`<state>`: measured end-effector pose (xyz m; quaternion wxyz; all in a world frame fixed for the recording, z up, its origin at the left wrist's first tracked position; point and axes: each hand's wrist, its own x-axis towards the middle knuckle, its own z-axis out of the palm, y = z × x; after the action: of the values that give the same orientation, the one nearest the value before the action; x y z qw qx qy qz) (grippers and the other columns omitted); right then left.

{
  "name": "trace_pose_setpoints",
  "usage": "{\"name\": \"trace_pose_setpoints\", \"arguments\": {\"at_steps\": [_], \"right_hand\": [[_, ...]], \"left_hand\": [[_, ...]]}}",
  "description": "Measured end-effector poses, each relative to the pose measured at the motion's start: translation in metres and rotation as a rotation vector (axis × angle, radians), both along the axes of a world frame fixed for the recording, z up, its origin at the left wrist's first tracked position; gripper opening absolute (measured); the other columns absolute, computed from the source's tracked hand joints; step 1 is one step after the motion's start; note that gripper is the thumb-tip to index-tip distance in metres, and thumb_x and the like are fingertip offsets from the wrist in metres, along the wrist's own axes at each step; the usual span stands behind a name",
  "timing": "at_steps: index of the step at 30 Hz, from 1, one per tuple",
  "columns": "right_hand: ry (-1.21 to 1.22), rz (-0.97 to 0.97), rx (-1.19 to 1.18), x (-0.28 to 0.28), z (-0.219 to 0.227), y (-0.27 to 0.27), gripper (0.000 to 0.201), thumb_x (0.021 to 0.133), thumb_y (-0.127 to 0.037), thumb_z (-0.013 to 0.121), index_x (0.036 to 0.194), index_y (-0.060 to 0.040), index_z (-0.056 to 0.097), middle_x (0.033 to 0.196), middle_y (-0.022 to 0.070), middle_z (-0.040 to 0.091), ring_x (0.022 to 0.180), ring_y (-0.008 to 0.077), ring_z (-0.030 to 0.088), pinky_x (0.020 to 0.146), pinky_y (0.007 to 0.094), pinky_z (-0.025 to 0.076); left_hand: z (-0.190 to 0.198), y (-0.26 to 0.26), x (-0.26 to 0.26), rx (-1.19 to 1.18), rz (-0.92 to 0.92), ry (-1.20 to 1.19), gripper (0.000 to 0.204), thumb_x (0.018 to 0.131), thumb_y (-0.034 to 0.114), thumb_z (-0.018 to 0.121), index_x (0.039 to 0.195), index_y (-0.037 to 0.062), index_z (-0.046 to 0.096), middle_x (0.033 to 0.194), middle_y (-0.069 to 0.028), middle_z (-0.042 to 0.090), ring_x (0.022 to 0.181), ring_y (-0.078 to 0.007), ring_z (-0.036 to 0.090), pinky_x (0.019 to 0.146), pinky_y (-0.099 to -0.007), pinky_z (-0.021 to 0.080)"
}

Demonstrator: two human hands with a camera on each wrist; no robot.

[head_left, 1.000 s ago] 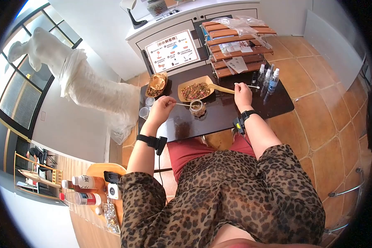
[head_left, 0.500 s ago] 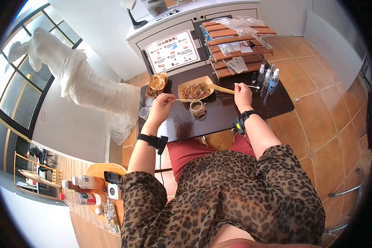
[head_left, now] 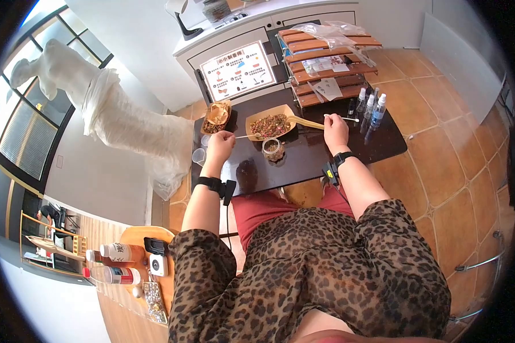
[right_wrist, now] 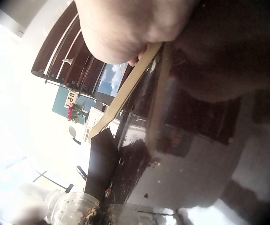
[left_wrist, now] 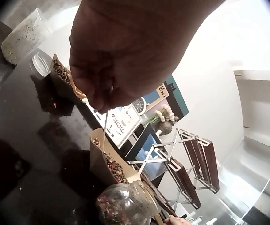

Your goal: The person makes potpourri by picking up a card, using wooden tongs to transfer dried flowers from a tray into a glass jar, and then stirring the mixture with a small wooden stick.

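My left hand [head_left: 220, 145] pinches a thin pale stick [left_wrist: 106, 125], whose far end reaches the paper tray [head_left: 290, 110] of dried petals and herbs. A round glass jar [head_left: 273, 150], partly filled with similar dried bits, stands in front of that tray. In my right hand [head_left: 336, 131] is a long flat bamboo-coloured utensil [head_left: 309, 123]; its tip overlaps the tray's right edge in the head view. The right wrist view shows this strip running down from the fingers, with the jar [right_wrist: 69, 208] at the bottom. A white-tipped stick [head_left: 352, 120] shows just beyond the right hand.
Left on the dark table [head_left: 326, 163] are a second filled paper tray [head_left: 229, 112] and clear plastic cups [head_left: 198, 156]. Spray bottles [head_left: 377, 111] stand at the right. Behind are a slatted wooden rack [head_left: 303, 60] and a printed instruction board [head_left: 239, 71].
My left hand has drawn back to the left and slightly up, taking the thin stick's end from the jar's mouth over to the tray. The right hand has stayed in place.
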<state>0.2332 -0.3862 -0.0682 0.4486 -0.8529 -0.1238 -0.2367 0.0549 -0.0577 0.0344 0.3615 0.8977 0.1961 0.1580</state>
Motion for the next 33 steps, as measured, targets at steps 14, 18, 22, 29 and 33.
{"name": "trace_pose_setpoints", "arguments": {"at_steps": [14, 18, 22, 29, 33], "right_hand": [[-0.008, 0.005, 0.001, 0.000, 0.000, 0.000, 0.020, 0.096, -0.021, 0.062, 0.091, -0.0028, 0.066, 0.093, 0.0156, 0.070, 0.091, 0.0379, 0.065, 0.080, 0.0488, 0.051], [-0.021, 0.008, 0.003, 0.003, -0.004, 0.000, 0.020, 0.096, -0.022, 0.061, 0.091, -0.0027, 0.065, 0.093, 0.0159, 0.069, 0.091, 0.0381, 0.065, 0.080, 0.0492, 0.051], [-0.009, 0.000, -0.006, 0.003, -0.004, 0.001, 0.021, 0.096, -0.023, 0.061, 0.091, -0.0029, 0.065, 0.093, 0.0161, 0.069, 0.091, 0.0381, 0.065, 0.080, 0.0494, 0.051], [-0.024, 0.000, -0.001, 0.002, -0.003, 0.000, 0.021, 0.096, -0.023, 0.061, 0.091, -0.0032, 0.065, 0.092, 0.0160, 0.069, 0.091, 0.0379, 0.065, 0.080, 0.0494, 0.051], [-0.020, -0.002, -0.010, 0.001, -0.003, 0.001, 0.020, 0.096, -0.022, 0.061, 0.091, -0.0031, 0.065, 0.092, 0.0158, 0.069, 0.091, 0.0376, 0.065, 0.080, 0.0488, 0.051]], "left_hand": [[-0.032, -0.015, 0.030, -0.428, 0.074, 0.036, 0.016, 0.089, 0.011, 0.067, 0.094, -0.0032, 0.073, 0.077, -0.0066, 0.071, 0.064, -0.0118, 0.060, 0.057, -0.0272, 0.048], [-0.040, -0.009, 0.028, -0.395, 0.062, 0.070, 0.016, 0.090, 0.014, 0.069, 0.092, -0.0015, 0.073, 0.077, -0.0065, 0.071, 0.062, -0.0109, 0.059, 0.054, -0.0263, 0.046], [-0.046, -0.001, 0.027, -0.340, 0.073, 0.122, 0.024, 0.094, 0.022, 0.068, 0.091, -0.0007, 0.073, 0.073, -0.0048, 0.067, 0.060, -0.0108, 0.057, 0.051, -0.0262, 0.043], [-0.042, -0.009, 0.015, -0.528, 0.128, 0.139, 0.035, 0.101, 0.035, 0.058, 0.090, 0.0039, 0.069, 0.067, 0.0009, 0.055, 0.055, -0.0103, 0.050, 0.048, -0.0255, 0.038], [-0.059, -0.010, 0.010, -0.608, 0.084, 0.067, 0.031, 0.103, 0.034, 0.055, 0.092, 0.0061, 0.065, 0.069, 0.0022, 0.054, 0.056, -0.0095, 0.049, 0.048, -0.0254, 0.038]]}}
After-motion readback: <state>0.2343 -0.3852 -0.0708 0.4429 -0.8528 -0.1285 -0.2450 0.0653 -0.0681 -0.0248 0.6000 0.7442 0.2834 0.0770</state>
